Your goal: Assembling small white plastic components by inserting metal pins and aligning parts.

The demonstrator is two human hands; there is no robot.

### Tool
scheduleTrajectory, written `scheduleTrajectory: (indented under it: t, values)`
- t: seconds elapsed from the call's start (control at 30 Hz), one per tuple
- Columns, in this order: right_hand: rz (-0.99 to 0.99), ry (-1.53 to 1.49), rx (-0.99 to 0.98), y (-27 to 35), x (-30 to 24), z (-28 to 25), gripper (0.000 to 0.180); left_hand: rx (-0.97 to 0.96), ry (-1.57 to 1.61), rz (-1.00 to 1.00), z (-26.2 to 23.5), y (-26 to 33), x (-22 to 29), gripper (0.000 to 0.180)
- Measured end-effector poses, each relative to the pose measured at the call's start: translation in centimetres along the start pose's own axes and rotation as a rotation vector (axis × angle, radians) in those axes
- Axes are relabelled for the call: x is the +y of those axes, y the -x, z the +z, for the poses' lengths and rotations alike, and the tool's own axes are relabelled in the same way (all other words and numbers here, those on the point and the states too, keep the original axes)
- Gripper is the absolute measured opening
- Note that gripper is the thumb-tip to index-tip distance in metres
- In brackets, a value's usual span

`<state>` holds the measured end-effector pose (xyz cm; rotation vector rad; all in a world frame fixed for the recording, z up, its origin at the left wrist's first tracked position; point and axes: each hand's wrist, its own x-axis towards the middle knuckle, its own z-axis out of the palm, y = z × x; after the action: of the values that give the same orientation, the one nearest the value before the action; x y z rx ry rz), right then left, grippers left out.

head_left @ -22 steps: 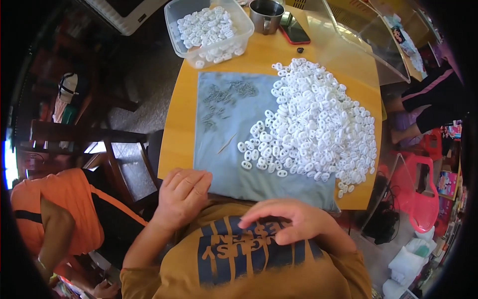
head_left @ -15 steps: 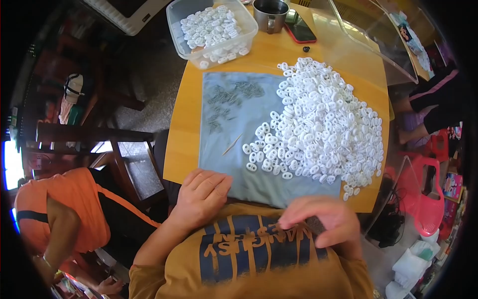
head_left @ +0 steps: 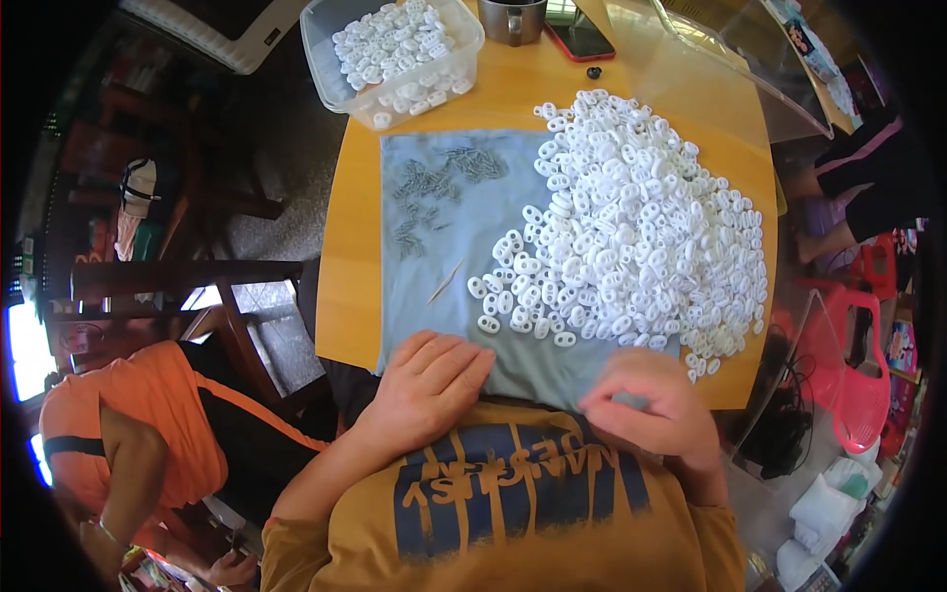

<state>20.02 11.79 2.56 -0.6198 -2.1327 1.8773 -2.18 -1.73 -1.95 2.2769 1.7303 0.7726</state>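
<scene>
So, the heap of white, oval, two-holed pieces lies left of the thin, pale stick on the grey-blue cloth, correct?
Not left: the head view shows the heap of white, oval pieces lying right of the thin, pale stick on the grey-blue cloth.

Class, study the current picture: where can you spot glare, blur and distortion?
In the head view, a bright patch at the far left looks washed out; in the head view, the right hand looks slightly soft; in the head view, the table's edges bow, with black corners.
</scene>
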Motion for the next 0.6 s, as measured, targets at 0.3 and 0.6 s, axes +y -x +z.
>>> scheduleTrajectory:
  t: [0.3,0.6]
  values:
    - [-0.21,0.624,0.341,-1.1,5.5,3.3,0.011,-0.049,0.016,-0.056,2.4,-3.5,-0.8,0.035]
    - [-0.3,0.569,0.446,-0.5,7.9,3.5,0.015,0.014,0.043,0.035,3.7,-3.7,-0.3,0.038]
